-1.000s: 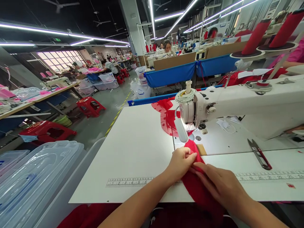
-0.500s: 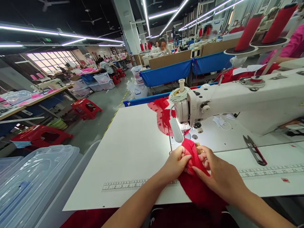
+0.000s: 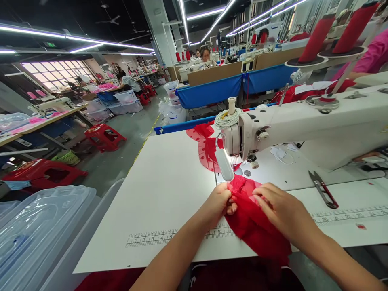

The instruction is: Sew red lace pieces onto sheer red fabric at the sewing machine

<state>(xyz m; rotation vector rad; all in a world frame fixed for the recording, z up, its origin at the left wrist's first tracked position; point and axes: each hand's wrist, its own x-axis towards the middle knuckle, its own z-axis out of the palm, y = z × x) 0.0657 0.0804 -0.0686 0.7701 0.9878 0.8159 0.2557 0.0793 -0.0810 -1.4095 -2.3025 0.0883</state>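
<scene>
A piece of red fabric (image 3: 253, 220) lies on the white sewing table (image 3: 169, 190), running from the table's near edge up toward the needle. My left hand (image 3: 218, 202) pinches its left edge, fingers closed. At the fabric's upper right my right hand (image 3: 280, 208) rests with fingers curled onto the cloth. Both hands sit just in front of the white sewing machine (image 3: 303, 125), near its small lamp (image 3: 224, 165). More red lace fabric (image 3: 207, 147) lies behind the machine head.
Thread snips (image 3: 323, 189) lie on the table to the right. Red thread cones (image 3: 336, 34) stand above the machine. Clear plastic bins (image 3: 39, 230) sit at the lower left. Red stools (image 3: 104, 135) and other workers' stations fill the aisle and background.
Both hands slid the red fabric forward toward the needle. My right hand shifted from lying flat lower down to gripping the cloth's upper right, and the fabric spread wider between the hands.
</scene>
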